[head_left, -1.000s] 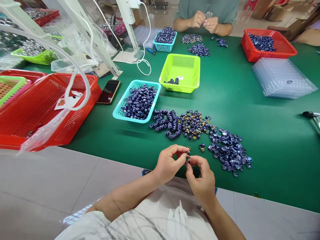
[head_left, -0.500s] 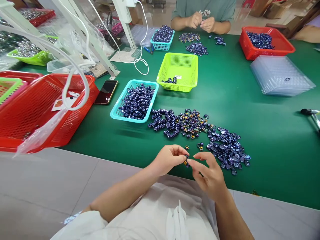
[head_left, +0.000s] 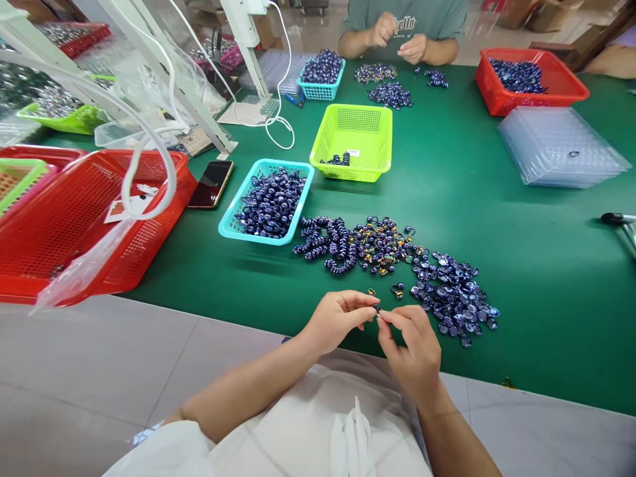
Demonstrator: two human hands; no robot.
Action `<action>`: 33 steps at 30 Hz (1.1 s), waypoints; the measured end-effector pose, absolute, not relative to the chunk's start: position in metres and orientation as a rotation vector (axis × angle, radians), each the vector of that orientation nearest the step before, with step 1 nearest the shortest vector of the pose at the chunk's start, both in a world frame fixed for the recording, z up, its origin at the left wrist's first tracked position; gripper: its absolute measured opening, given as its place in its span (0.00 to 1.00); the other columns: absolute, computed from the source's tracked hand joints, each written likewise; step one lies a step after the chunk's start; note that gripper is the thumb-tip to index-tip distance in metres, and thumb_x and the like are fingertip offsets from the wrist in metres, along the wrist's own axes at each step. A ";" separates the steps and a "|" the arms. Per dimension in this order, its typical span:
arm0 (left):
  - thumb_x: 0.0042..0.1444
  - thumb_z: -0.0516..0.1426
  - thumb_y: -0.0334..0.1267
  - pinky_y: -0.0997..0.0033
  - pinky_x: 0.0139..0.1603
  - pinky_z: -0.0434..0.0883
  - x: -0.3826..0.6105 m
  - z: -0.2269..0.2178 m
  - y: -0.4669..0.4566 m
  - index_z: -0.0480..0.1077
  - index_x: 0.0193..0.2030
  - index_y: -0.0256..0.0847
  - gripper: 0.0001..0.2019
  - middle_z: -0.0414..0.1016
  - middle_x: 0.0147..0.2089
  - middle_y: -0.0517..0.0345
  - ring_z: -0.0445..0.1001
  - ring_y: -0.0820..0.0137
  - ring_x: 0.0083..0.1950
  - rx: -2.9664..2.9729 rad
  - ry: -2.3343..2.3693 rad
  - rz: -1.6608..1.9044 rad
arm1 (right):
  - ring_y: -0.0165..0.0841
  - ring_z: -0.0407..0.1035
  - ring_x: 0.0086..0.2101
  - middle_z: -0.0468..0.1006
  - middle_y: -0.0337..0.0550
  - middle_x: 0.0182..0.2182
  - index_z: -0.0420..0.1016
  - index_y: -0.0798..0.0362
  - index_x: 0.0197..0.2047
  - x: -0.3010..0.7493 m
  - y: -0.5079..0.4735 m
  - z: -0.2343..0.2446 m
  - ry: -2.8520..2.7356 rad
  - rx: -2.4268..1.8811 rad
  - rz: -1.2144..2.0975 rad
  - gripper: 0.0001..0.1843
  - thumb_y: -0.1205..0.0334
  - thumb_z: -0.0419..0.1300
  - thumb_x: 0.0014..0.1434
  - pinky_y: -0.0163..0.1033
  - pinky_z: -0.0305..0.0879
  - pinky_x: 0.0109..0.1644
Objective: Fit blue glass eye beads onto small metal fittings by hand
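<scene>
My left hand [head_left: 335,321] pinches a small dark ring [head_left: 376,309] between thumb and fingertips, above the table's near edge. My right hand [head_left: 413,348] meets it there, thumb and index finger closed at the ring's lower side; the fingertips hide much of the piece. Just beyond my fingers lie a loose ring with a gold-coloured part [head_left: 397,290] and a tiny gold-coloured piece [head_left: 371,291]. A heap of shiny dark-blue flat discs [head_left: 454,298] spreads to the right. Farther off are a pile of rings with gold-coloured parts [head_left: 381,242] and coiled rows of dark rings [head_left: 340,248].
A blue basket [head_left: 231,222] full of dark rings and a green basket [head_left: 380,149] holding a few stand ahead. A phone [head_left: 211,184] and a red basket [head_left: 163,228] are left. Clear trays [head_left: 561,149] lie right. A co-worker's hands [head_left: 412,48] work across the table.
My right fingers have closed in from slightly apart to meet the ring in my left hand. The ring has turned and shifted slightly right. The co-worker's hands have moved apart.
</scene>
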State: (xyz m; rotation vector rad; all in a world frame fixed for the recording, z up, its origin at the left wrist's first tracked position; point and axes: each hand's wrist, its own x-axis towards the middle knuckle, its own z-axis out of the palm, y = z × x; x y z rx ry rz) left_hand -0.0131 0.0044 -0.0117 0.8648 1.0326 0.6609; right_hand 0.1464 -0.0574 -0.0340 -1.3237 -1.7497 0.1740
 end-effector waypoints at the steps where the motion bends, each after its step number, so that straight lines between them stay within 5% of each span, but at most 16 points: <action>1: 0.47 0.67 0.39 0.75 0.30 0.72 -0.013 -0.012 0.002 0.81 0.38 0.36 0.12 0.82 0.34 0.53 0.73 0.73 0.29 0.881 1.039 0.684 | 0.35 0.70 0.35 0.74 0.43 0.34 0.72 0.50 0.46 0.145 -0.058 -0.035 -1.719 -1.347 0.181 0.16 0.75 0.63 0.57 0.44 0.68 0.39; 7: 0.51 0.66 0.40 0.70 0.39 0.79 -0.008 -0.014 -0.008 0.82 0.41 0.37 0.12 0.84 0.40 0.51 0.79 0.66 0.38 0.948 1.103 0.747 | 0.35 0.70 0.34 0.75 0.42 0.32 0.73 0.49 0.43 0.141 -0.057 -0.038 -1.662 -1.432 0.151 0.11 0.73 0.63 0.59 0.43 0.67 0.39; 23: 0.51 0.66 0.40 0.65 0.44 0.80 -0.006 -0.019 -0.012 0.83 0.40 0.39 0.11 0.83 0.40 0.51 0.81 0.65 0.36 0.942 1.105 0.851 | 0.36 0.71 0.34 0.77 0.43 0.33 0.74 0.48 0.46 0.134 -0.057 -0.039 -1.698 -1.445 0.043 0.14 0.73 0.62 0.60 0.44 0.67 0.39; 30: 0.50 0.67 0.44 0.67 0.41 0.79 -0.010 -0.012 -0.010 0.83 0.40 0.39 0.13 0.82 0.39 0.51 0.80 0.66 0.35 0.976 1.014 0.811 | 0.33 0.71 0.34 0.76 0.40 0.32 0.74 0.49 0.36 0.140 -0.058 -0.029 -1.466 -1.543 0.426 0.02 0.65 0.62 0.62 0.40 0.68 0.38; 33: 0.45 0.70 0.44 0.67 0.39 0.77 -0.015 -0.014 -0.006 0.83 0.39 0.38 0.16 0.82 0.35 0.52 0.78 0.68 0.32 0.937 0.951 0.733 | 0.32 0.69 0.31 0.75 0.38 0.31 0.73 0.50 0.35 0.148 -0.058 -0.027 -1.359 -1.567 0.710 0.06 0.59 0.64 0.61 0.37 0.67 0.34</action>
